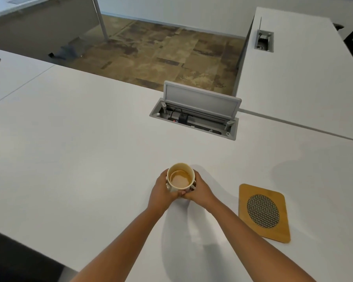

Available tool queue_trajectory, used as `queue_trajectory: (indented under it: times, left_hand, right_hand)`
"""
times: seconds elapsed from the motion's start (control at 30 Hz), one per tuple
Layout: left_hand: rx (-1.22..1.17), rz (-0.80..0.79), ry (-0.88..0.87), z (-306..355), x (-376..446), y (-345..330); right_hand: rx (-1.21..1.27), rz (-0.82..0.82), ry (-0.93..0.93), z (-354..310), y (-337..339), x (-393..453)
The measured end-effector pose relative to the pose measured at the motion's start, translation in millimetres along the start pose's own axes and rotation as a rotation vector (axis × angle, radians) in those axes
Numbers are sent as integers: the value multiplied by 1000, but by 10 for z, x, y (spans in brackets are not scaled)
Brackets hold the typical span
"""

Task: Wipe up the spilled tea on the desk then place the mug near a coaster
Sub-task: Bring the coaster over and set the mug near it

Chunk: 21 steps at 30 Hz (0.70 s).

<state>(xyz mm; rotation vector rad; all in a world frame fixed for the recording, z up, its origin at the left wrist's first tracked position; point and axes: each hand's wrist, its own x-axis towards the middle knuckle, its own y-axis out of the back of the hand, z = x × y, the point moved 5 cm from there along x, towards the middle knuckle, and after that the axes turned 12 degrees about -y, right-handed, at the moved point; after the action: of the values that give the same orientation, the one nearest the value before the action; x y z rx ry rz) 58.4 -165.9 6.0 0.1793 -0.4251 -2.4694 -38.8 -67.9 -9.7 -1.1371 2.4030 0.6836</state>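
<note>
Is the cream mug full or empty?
Partly full: brown tea sits well below the rim of the cream mug, held upright between both hands.

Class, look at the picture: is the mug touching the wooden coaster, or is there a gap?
Apart. The head view shows bare white desk between the mug, held between both hands, and the wooden coaster lying to its right.

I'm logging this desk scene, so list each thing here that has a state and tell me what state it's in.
mug: upright, partly filled with tea, clasped on both sides
left hand: closed around mug
right hand: closed around mug
coaster: flat on desk, bare, right of mug
cable box lid: flipped open
desk: no spill visible
</note>
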Motion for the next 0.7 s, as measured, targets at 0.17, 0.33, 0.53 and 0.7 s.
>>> queue_trajectory:
  times: [0.17,0.33,0.53,0.7]
  left_hand:
    - [22,-35,-50,106,-26,-146]
    - [11,-99,-113,328,-9,-457]
    - [-52,-206,-177,667,-63,-1008]
    - [-81,-314,-188,882,-142,-1557]
  right_hand:
    - [59,54,6,89,143,-149]
    - [110,136,15,188,497,-338]
    - [163,235,-4,446,1041,-616]
    - [132,358,-53,697,1511,-869]
